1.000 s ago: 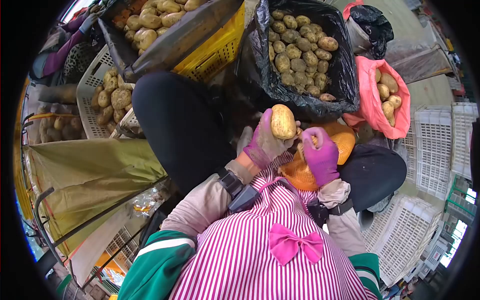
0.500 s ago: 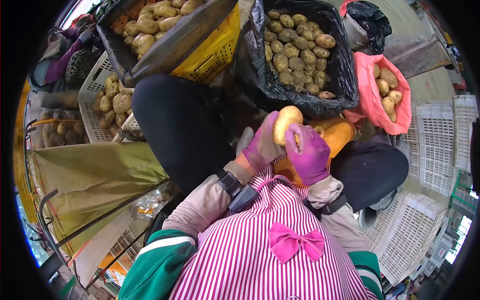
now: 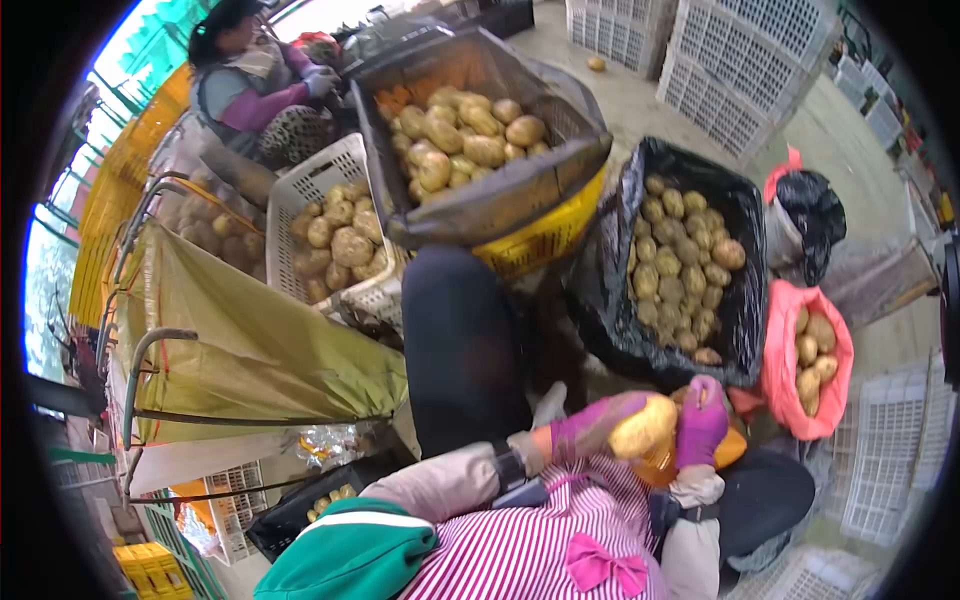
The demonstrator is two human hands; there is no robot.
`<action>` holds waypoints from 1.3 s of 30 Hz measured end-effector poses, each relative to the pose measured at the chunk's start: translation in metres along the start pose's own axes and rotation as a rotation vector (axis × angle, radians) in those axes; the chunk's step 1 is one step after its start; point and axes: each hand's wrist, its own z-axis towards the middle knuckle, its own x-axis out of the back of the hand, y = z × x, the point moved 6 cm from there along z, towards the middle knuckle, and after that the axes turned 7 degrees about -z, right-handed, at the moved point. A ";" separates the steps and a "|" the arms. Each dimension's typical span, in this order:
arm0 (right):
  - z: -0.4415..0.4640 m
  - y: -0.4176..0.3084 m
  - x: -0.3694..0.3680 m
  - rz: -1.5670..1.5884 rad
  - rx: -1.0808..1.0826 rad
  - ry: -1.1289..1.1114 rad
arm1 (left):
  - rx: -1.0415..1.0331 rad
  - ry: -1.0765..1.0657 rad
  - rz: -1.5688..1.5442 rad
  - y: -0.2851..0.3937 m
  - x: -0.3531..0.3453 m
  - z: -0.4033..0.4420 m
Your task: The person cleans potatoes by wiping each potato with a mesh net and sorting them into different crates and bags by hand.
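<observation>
Running this from way off through the head cam, so bear with me on the blur. I've got the left hand (image 3: 595, 425) closed around one big pale potato (image 3: 642, 428), low in the view just above the striped apron (image 3: 480, 560). The right hand (image 3: 703, 430) is just beside it, fingers curled upward and bunched together. Can't tell whether there's anything pinched in those fingers, and I can't tell if that hand is touching the potato or sitting a hair off it.

Orange mesh (image 3: 733, 447) sits around and under the right hand, partly covered by it. Right beyond the hands there's a black plastic liner (image 3: 605, 320) full of smaller, dirtier potatoes, and to the right of that a pink sack (image 3: 782, 345) with some larger ones inside. Far left of those, a yellow crate (image 3: 545, 235) with a dark lining is heaped with potatoes, and a white crate (image 3: 325, 168) has more. Someone in a purple sleeve (image 3: 263, 105) is sitting at the far left.

Step in hand, I'd say: handling that single potato between the two hands. The next move, imo, calls for a snug left grip, since it's round and probably slippery, and the right fingers clear of the mesh so nothing snags.
</observation>
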 end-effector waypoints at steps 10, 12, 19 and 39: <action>-0.002 -0.054 0.030 0.053 0.211 -0.316 | -0.327 0.521 -0.687 0.256 0.185 0.075; -0.006 -0.052 0.029 0.073 0.270 -0.314 | -0.342 0.568 -0.676 0.269 0.199 0.086; 0.005 -0.058 0.058 -0.101 0.502 -0.661 | 0.357 0.476 0.113 0.140 0.139 0.148; 0.053 -0.010 0.075 0.000 0.347 -0.597 | 0.724 0.636 1.331 -0.081 0.185 0.359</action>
